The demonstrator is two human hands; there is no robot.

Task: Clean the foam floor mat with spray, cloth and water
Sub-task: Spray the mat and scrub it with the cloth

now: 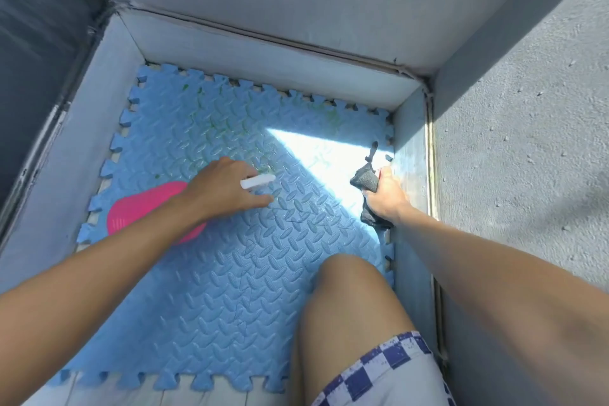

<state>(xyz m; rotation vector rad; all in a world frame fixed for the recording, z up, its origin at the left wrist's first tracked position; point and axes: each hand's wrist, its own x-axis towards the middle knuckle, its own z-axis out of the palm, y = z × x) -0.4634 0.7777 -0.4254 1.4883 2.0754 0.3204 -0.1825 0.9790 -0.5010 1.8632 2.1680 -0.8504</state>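
A blue foam floor mat (211, 290) with jigsaw edges lies in a walled corner, with greenish stains near its far side. My left hand (224, 189) grips a pink spray bottle (145, 211) low over the mat; its white nozzle (258, 181) points right. Over the mat's right edge my right hand (389, 196) holds a dark grey cloth (365, 180), bunched up and hanging below the fist. My bare knee (349, 300) rests on the mat at the lower right.
Low pale walls (263, 53) close in the mat at the back, left and right. A rough grey concrete floor (527, 142) lies beyond the right wall. A bright patch of sunlight (329, 155) falls across the mat's right side.
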